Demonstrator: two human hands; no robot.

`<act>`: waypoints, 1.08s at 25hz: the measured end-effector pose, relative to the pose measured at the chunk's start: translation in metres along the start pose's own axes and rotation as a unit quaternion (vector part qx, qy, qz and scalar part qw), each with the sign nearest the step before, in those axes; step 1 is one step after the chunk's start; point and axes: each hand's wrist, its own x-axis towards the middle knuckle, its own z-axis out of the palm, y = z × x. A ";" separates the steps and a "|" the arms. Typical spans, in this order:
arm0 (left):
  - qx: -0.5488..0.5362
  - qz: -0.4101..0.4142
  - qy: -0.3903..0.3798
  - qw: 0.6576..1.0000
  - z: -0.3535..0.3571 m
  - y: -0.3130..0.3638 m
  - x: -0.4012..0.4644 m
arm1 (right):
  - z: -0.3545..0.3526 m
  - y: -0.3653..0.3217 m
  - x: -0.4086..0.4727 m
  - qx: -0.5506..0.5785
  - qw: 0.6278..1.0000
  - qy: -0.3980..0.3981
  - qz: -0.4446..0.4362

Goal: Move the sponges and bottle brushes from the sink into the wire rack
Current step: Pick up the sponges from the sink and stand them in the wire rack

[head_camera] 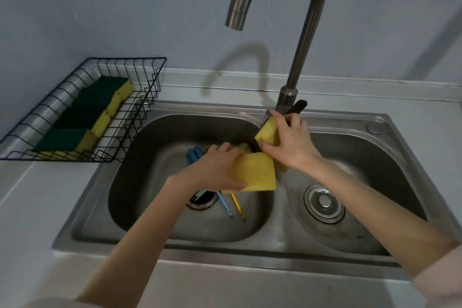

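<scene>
My left hand grips a yellow sponge above the left basin of the steel sink. My right hand holds a second yellow sponge near the divider, just below the tap base. Under my hands lie bottle brushes: a blue brush head, a blue handle and a yellow handle, near the left drain. The black wire rack stands on the counter at the left, with several green-and-yellow sponges lined up inside.
A tall curved steel tap rises behind the sink's divider, with a dark lever at its base. The right basin holds only its drain. A grey wall runs behind, and pale counter surrounds the sink.
</scene>
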 end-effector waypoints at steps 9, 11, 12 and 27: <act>-0.052 -0.001 0.110 0.993 -0.042 -0.080 -0.044 | 0.008 -0.095 0.023 0.101 0.994 0.041 -0.007; -0.053 0.006 0.138 0.989 -0.053 -0.096 -0.055 | 0.010 -0.114 0.029 0.135 0.990 0.047 0.003; -0.050 0.008 0.153 0.987 -0.059 -0.104 -0.060 | 0.011 -0.123 0.032 0.153 0.987 0.051 0.003; -0.021 -0.078 0.336 0.938 -0.131 -0.227 -0.116 | 0.047 -0.250 0.114 0.211 0.964 0.151 -0.053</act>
